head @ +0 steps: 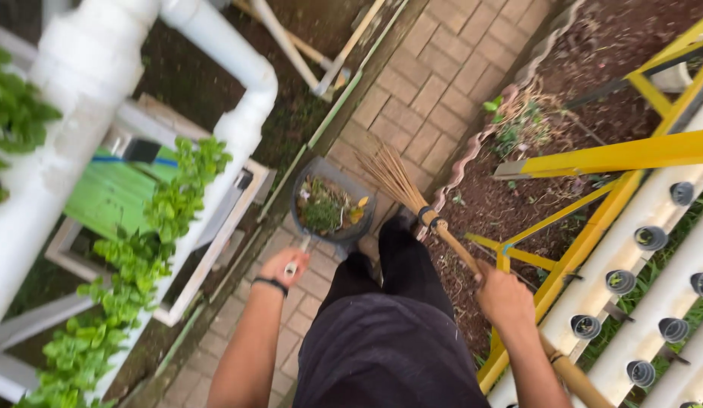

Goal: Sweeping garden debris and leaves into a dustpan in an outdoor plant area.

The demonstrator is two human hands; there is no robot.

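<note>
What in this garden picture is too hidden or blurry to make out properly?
Head view:
- Dustpan handle: mostly covered by the left hand.
- Broom handle's far end: cut off by the bottom edge, past the right hand.
- Debris in the dustpan: too small and blurred to sort.
- Feet: hidden by the dark trousers.

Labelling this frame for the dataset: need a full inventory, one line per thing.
Dustpan: 1, dark grey, on the brick path ahead, holding leaves and debris.
Broom: 1, tan bristles, wooden handle, beside the dustpan.
Brick path: 1, grey-brown, centre.
White pipes with leafy plants: several, white and green, left.
Yellow frame: 1, yellow, right.
Pipes with cup holes: several, white, lower right.
Soil bed: 1, brown, upper right.
Left hand: grips the dustpan's handle, black wristband.
Right hand: grips the broom handle.
</note>
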